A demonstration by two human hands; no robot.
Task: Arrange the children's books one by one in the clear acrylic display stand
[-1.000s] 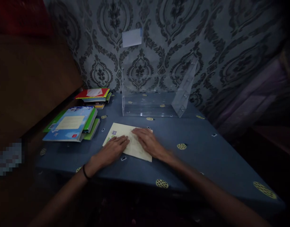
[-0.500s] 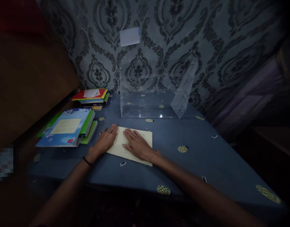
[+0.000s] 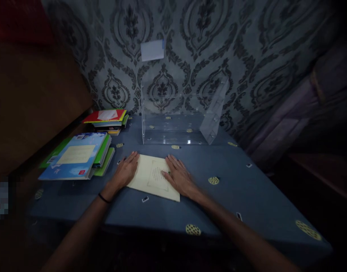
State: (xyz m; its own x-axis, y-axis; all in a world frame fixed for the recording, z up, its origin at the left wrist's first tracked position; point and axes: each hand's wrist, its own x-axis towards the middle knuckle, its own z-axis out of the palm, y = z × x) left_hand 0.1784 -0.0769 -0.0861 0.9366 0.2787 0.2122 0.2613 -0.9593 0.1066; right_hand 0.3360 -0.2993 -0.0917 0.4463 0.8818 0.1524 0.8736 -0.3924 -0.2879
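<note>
Cream booklet (image 3: 145, 176) under left hand (image 3: 125, 169), right hand (image 3: 179, 176); palms down, fingers outstretched, unclenched.

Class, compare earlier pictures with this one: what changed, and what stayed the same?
The left hand has moved leftward to the left edge of the cream booklet; the right hand has moved rightward from the booklet's middle, uncovering framed text. Both stay on it. The front book stack, rear book stack and clear rack stayed put.
</note>
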